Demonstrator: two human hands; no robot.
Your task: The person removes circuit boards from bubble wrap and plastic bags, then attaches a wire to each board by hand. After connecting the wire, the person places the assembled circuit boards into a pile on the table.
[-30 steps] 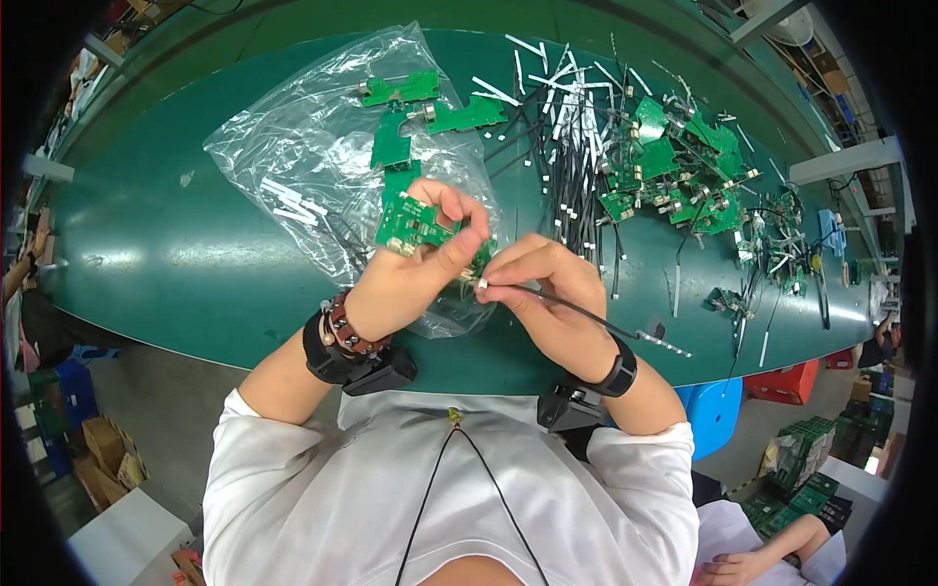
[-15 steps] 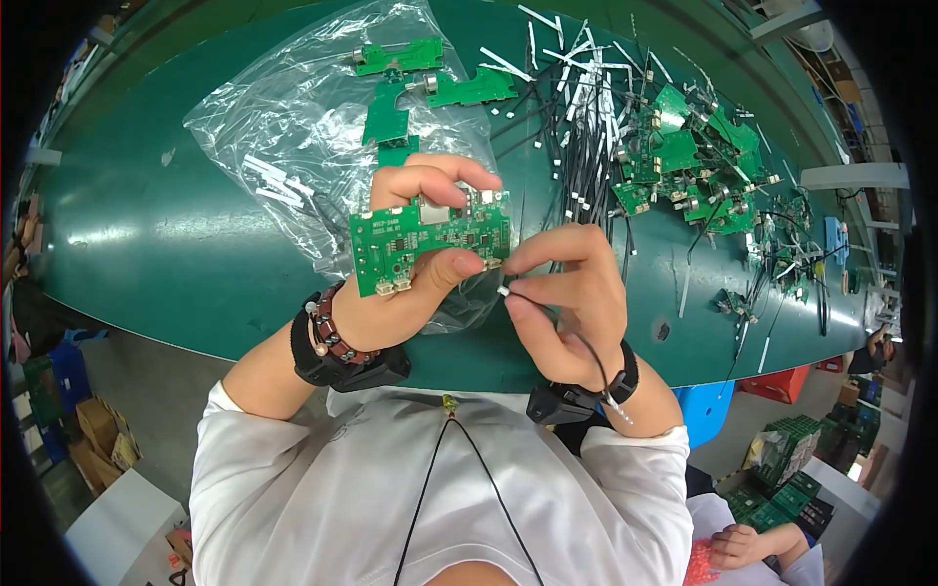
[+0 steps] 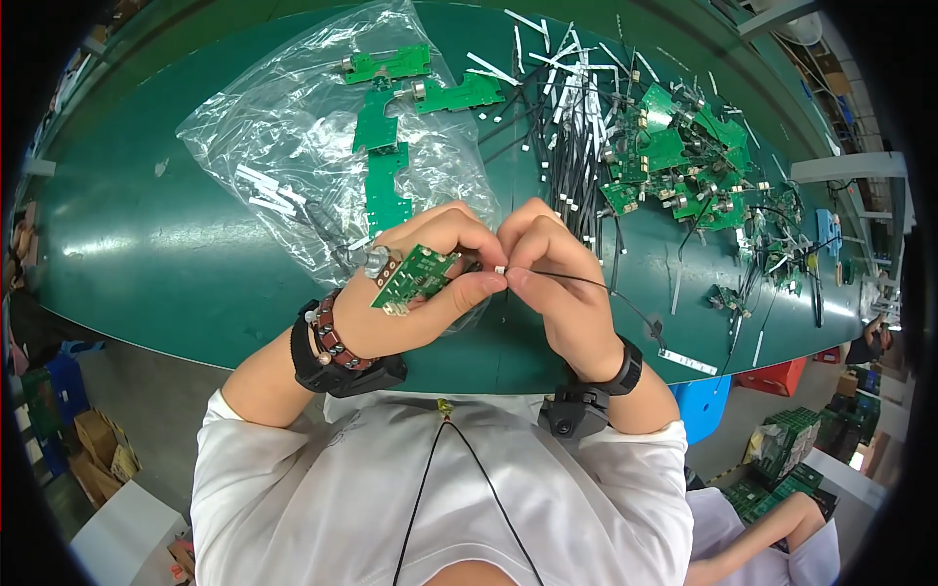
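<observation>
My left hand (image 3: 430, 314) keeps a green circuit board (image 3: 418, 275) in its palm, tilted, with a round metal part (image 3: 374, 260) at one edge. Its thumb and forefinger meet at a small white connector (image 3: 500, 271) on the end of a thin black cable (image 3: 640, 311). My right hand (image 3: 567, 288) pinches that cable just behind the connector, its fingertips almost touching the left ones. From there the cable runs off to the right and ends in a white label strip (image 3: 688, 361). The fingers partly hide the board and connector.
A clear plastic bag (image 3: 264, 122) lies on the green table, with several boards (image 3: 388, 200) on it. Beyond my right hand are a bundle of black cables (image 3: 581, 137) with white tags and a heap of boards (image 3: 669, 148). A co-worker's arm (image 3: 772, 532) shows at lower right.
The board has turned and dropped back into my left palm. My left fingertips have come to the connector beside my right ones. The cable's labelled end has swung out to the right.
</observation>
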